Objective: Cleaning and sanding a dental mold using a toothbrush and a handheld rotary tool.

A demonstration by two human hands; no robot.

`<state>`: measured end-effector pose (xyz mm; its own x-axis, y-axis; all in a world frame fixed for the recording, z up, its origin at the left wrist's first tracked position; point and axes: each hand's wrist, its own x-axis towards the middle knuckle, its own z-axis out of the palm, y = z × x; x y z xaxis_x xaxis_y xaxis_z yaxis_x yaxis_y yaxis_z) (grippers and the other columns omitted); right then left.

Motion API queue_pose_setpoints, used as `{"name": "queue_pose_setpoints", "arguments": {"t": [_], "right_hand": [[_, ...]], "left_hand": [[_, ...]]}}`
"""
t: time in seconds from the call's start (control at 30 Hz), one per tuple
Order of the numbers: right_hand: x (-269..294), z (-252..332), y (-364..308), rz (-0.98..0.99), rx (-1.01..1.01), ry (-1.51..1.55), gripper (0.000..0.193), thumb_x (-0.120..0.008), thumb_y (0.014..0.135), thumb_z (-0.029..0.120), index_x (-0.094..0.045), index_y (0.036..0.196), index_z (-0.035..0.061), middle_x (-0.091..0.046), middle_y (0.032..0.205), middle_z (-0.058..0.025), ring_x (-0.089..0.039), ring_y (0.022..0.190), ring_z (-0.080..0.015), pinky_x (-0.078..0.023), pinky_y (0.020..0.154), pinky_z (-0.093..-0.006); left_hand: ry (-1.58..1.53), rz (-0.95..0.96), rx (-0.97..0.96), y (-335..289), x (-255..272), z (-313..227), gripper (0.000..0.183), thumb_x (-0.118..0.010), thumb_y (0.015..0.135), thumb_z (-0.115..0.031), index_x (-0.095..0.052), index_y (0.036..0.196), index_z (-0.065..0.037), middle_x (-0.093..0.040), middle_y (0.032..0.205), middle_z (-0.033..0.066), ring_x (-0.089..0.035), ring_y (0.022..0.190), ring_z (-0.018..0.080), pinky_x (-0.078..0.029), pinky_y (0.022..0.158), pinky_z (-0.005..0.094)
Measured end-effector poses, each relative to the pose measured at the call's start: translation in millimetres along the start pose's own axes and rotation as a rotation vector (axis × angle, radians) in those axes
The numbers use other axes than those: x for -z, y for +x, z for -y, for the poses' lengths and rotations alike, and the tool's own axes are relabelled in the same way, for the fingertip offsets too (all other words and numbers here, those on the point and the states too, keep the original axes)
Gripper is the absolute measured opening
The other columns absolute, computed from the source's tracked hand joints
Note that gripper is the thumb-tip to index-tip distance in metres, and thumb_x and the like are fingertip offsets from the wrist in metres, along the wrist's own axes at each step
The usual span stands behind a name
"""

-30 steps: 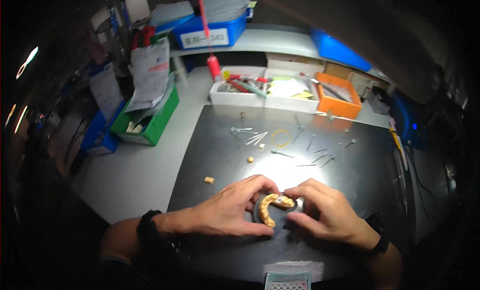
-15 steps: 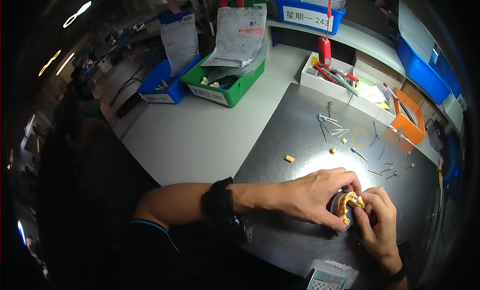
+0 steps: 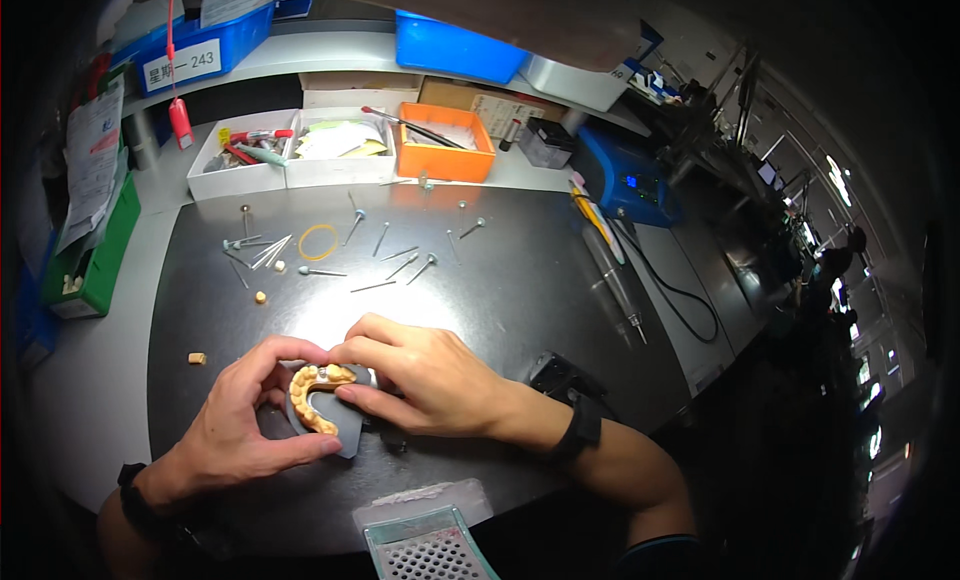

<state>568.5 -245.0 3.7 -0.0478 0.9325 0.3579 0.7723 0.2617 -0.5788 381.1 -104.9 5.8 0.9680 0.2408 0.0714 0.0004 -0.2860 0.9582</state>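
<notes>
A dental model with a tan arch of teeth (image 3: 303, 392) on a grey base (image 3: 345, 430) is between my two hands, low over the dark work surface. My left hand (image 3: 232, 408) wraps round its left side, thumb at the near end of the arch and fingers curled at the far edge. My right hand (image 3: 432, 380) pinches the arch's far right end between thumb and forefinger. A silvery tooth spot shows by those fingertips. Whether a small separate piece is between them is hidden.
Several burs (image 3: 405, 265), a yellow rubber band (image 3: 319, 242) and small tan blocks (image 3: 197, 359) lie beyond. A handpiece (image 3: 615, 280) lies right, near a blue control unit (image 3: 625, 175). White trays (image 3: 240, 182) and an orange box (image 3: 447, 162) line the back. A perforated tray (image 3: 430, 550) sits nearest.
The view has swung to the right, bringing the handpiece and blue unit into sight. Both hands still hold the dental model, with little visible change in grip.
</notes>
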Motion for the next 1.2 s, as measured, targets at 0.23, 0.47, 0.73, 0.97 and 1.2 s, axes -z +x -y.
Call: {"name": "queue_pose_setpoints", "arguments": {"t": [0.23,0.47,0.73,0.97,1.2], "right_hand": [[-5,0,0,-0.063,0.023,0.003,0.025,-0.067,0.085,0.018,-0.062,0.107,0.0073,-0.059,0.095,-0.0081,-0.061,0.067,-0.023,-0.049,0.062,-0.0362],[-13,4,-10,-0.124,-0.022,-0.013,0.026,-0.067,0.083,0.02,-0.062,0.107,0.0087,-0.058,0.098,-0.0077,-0.06,0.079,-0.0279,-0.047,0.071,-0.0384],[-14,6,-10,-0.135,0.014,-0.033,0.028,-0.066,0.084,0.02,-0.06,0.11,0.009,-0.057,0.098,-0.0074,-0.061,0.076,-0.0256,-0.047,0.07,-0.0388],[-12,14,-11,-0.092,-0.111,0.043,0.032,-0.069,0.083,0.017,-0.058,0.113,0.0086,-0.06,0.098,-0.0074,-0.062,0.063,-0.0184,-0.048,0.065,-0.0328],[-9,17,-8,-0.113,-0.084,-0.054,0.03,-0.069,0.083,0.017,-0.06,0.11,0.0083,-0.06,0.097,-0.007,-0.062,0.074,-0.0231,-0.047,0.068,-0.0343]], "left_hand": [[0.011,-0.009,-0.015,-2,-2,-1,0.064,-0.084,0.068,-0.005,-0.048,0.122,-0.004,-0.058,0.108,0.0052,-0.059,0.093,0.0083,-0.048,0.078,0.0222],[0.042,-0.004,-0.058,-5,-6,2,0.063,-0.086,0.066,-0.007,-0.051,0.119,-0.003,-0.052,0.119,0.0088,-0.058,0.096,0.0115,-0.048,0.082,0.0245],[-0.013,-0.023,-0.016,-7,-7,-7,0.063,-0.084,0.066,-0.003,-0.051,0.12,-0.004,-0.053,0.119,0.0093,-0.059,0.101,0.0127,-0.049,0.085,0.0262],[0.068,-0.013,-0.123,-5,-7,-3,0.059,-0.084,0.067,-0.004,-0.053,0.117,-0.004,-0.05,0.123,0.0101,-0.059,0.104,0.0152,-0.051,0.085,0.027],[0.085,-0.002,-0.113,-4,-4,-4,0.06,-0.085,0.067,-0.007,-0.052,0.118,-0.004,-0.051,0.123,0.0126,-0.06,0.104,0.0174,-0.052,0.085,0.0276]]}}
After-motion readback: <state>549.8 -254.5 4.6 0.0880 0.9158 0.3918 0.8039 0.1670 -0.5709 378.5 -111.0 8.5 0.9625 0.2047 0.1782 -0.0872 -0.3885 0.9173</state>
